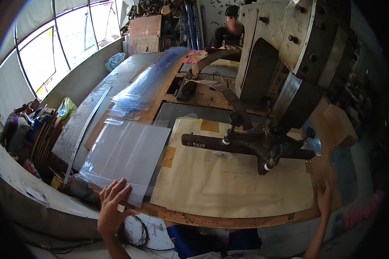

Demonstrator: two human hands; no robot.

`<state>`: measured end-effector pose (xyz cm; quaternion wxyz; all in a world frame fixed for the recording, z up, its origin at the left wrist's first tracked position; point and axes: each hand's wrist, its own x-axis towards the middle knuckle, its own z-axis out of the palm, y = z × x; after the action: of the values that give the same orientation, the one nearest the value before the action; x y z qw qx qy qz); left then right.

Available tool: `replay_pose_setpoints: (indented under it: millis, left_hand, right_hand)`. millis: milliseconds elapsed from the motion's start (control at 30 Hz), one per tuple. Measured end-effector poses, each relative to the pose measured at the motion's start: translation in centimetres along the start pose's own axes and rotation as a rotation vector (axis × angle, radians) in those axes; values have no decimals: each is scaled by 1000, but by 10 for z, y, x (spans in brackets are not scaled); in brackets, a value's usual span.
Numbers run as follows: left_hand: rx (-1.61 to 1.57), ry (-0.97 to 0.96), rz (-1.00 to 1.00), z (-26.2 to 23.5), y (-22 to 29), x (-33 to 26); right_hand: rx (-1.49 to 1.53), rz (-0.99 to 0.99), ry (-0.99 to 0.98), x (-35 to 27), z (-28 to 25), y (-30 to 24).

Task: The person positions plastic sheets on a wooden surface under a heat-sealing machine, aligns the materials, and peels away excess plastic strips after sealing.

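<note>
My left hand (112, 209) is open, its fingers stretched over the near edge of a stack of clear plastic sheets (129, 149) at the left of the work table. To the right of that stack lies a yellowish board (229, 190) with brown tape patches. Above the board stands a dark metal press fixture (270, 142) with a long bar (203, 141) and knobs. My right hand (325, 194) is by the board's right edge, near the table rim. Its fingers are smeared, so whether it holds anything does not show.
Loose clear strips (132, 97) are heaped beyond the sheets. A long thin strip (87, 131) lies at far left. The big machine body (285, 39) rises at back right, beside a cardboard box (339, 123). A person (229, 32) is at the back. The wooden table edge (220, 221) runs in front.
</note>
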<state>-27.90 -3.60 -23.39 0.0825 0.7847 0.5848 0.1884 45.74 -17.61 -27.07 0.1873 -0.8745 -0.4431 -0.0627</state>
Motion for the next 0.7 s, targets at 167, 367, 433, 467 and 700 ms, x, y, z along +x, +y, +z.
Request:
replay_pose_setpoints:
  millis: [167,367,433,467,700]
  left_hand:
    - [-22,47,45,-10,-15,25]
    - [-218,-28,141,-15,-24,36]
    - [-285,-25,213,-18,-30,38]
    - [-286,-18,210,-18,-35,38]
    - [-536,-105,87,-18,-50,48]
  right_hand:
    - [220,-61,98,-58,-5,-26]
    - [301,-60,126,-59,6,-57]
    - [347,-65,145,-60,8,-60]
    - [352,-85,162,-61,11,-59]
    - [345,-123,195,-61,15,-58]
